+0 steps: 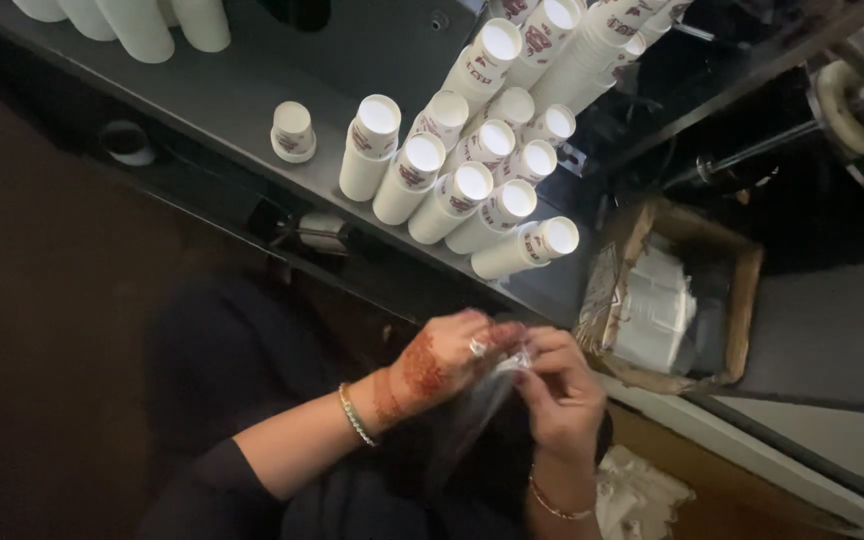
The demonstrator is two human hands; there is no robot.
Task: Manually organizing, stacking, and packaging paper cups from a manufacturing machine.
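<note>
Left hand (447,355): patterned with reddish-brown dye, ring on one finger, thin bangle at the wrist; fingertips pinched shut on the upper edge of a clear plastic bag (482,400).
Right hand (557,385): fingers curled and closed on the same edge of the bag, just beside the left fingertips; a thin bracelet sits at the wrist.
Where the bag is: held between both sets of fingertips, its body hanging down and toward the person from the pinch.
Bag material: thin, see-through film, crinkled and limp, with soft glints; whether it holds anything cannot be told.
Paper cups (462,175): stacks of white paper cups with dark red print, lying tilted in rows on a grey shelf (242,110) beyond the fingers, well apart from them.
Single cup (293,131): one short white cup standing alone, further left on the shelf.
Cardboard box (742,290): open brown box past the right fingers, holding white folded sheets wrapped in clear film.
Risk, tearing: the film looks flimsy; pulling the two pinches apart sharply could probably rip it.
Risk, slipping: slick plastic held only at the fingertips may slide free and drop to the lap.
Risk, cups: the leaning stacks look unsteady; a knock to the shelf could likely roll them off.
</note>
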